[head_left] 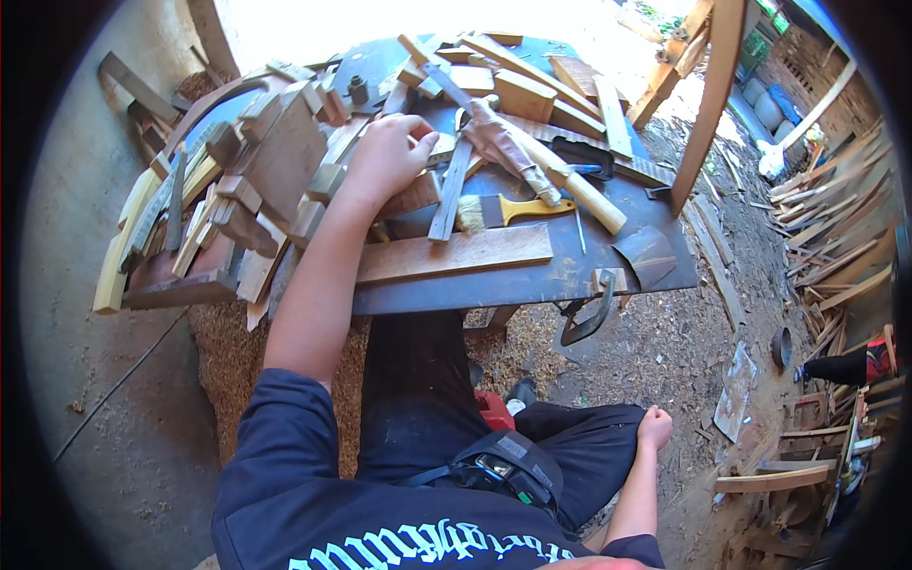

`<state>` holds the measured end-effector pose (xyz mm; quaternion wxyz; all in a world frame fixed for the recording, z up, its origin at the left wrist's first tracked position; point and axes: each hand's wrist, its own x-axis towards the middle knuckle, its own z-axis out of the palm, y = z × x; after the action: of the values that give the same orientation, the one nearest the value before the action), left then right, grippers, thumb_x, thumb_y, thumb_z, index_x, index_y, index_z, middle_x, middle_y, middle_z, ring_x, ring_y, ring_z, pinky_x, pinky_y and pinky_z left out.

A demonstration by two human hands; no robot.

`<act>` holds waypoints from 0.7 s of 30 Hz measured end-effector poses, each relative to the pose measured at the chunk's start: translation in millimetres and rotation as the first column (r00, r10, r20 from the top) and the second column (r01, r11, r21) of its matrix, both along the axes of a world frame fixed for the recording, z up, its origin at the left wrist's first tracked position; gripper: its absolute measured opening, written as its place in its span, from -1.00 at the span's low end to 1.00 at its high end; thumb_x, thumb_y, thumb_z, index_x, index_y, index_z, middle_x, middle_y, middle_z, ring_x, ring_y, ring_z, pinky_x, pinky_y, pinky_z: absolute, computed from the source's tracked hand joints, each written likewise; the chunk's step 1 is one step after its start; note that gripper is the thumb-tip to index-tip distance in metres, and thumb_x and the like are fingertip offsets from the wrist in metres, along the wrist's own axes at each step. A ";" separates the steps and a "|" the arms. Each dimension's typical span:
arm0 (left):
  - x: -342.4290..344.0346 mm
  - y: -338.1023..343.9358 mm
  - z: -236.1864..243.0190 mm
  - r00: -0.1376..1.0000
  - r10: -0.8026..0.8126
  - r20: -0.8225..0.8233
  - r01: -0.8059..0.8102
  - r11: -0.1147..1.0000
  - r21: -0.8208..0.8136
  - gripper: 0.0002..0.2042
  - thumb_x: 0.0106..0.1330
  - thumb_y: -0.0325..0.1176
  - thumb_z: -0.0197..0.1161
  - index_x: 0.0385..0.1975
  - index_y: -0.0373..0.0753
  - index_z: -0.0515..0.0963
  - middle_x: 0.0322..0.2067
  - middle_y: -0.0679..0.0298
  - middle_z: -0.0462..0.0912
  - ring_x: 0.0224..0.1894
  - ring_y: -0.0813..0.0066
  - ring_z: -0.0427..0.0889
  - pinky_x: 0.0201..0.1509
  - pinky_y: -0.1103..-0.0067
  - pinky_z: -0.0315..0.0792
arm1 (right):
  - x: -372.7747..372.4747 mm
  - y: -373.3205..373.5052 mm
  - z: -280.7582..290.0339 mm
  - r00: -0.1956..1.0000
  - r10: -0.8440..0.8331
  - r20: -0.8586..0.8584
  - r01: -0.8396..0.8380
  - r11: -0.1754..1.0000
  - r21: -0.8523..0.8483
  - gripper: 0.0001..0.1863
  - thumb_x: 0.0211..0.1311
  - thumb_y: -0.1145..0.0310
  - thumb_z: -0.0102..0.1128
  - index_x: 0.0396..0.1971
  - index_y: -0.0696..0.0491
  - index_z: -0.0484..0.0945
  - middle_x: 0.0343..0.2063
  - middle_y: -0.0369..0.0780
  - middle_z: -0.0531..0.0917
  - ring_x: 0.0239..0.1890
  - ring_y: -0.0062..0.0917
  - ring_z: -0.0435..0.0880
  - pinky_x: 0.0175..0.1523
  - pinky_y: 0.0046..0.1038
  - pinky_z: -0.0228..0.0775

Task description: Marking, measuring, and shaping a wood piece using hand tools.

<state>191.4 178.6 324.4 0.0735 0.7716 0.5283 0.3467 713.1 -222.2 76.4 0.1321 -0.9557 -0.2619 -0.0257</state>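
Yellow-handled paintbrush (513,209), just right of centre, upper half | dark clamp (605,306), right of centre, mid-height | timber offcuts (855,288), heaped along right edge | thin dark rod (122,384), lower left | wood shavings (228,351), scattered, left of centre

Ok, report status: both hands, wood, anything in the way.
Left hand over wood pieces, grip unclear. Right hand at the knee. Paintbrush and long board close by.

Large pale-blue letters (432,540) in an ornate gothic style are running across the front of a dark shirt (285,499).
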 end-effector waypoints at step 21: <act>95.3 12.8 -9.2 0.895 -0.191 -0.403 0.325 0.898 0.297 -0.83 0.15 -0.45 0.30 -0.25 -0.13 0.61 -0.09 0.31 0.63 0.10 0.27 0.57 0.19 0.27 0.34 | -22.1 10.2 25.1 0.982 -0.145 -0.122 0.137 0.988 -0.077 -0.65 0.24 0.11 0.13 -0.53 0.04 0.72 -0.44 -0.03 0.73 -0.31 -0.06 0.74 -0.18 -0.07 0.59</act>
<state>286.7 191.4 315.2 -0.1205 0.8866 0.3520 0.2747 691.0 -212.0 101.5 0.1135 -0.9755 -0.1854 0.0348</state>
